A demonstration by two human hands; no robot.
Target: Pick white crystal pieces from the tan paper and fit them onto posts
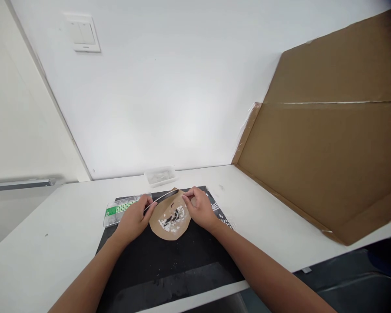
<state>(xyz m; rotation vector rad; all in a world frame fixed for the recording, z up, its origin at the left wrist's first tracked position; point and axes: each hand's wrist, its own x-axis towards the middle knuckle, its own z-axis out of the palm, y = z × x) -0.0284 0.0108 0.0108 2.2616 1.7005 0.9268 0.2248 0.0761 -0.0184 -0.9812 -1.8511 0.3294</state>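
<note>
Currently we are holding a thin dark strip with a pale edge (pixel 166 196) in a narrow pinch of the left hand (pixel 135 219), its far end reaching toward the top of a brown sheet (pixel 174 234). Our right hand (pixel 200 208) is bringing thumb and forefinger close together at the sheet's upper right side; whether we are gripping the sheet, a tiny pale bit or nothing, we cannot tell. The sheet is lying between our two hands, over the black mat (pixel 172 265).

As for progress, we are seeing a scattered patch of small white pieces (pixel 181 214) on the sheet, with some dark bits (pixel 168 221) among them, while a broad brown margin is showing bare around the patch. More white pieces in rows (pixel 215 206) are lying on the mat's right side, beyond our right hand, so we are judging the work to be partway along, with material left over. Whether the pieces on the sheet are sticking or merely resting, we are not able to make out.

Beside our left hand, a clear case with a green grid (pixel 125 206) is lying partly over the mat's edge. Behind the mat, a translucent tray (pixel 163 183) is standing on the white table (pixel 263 208), near the wall, with pale contents that we are failing to identify.
</note>
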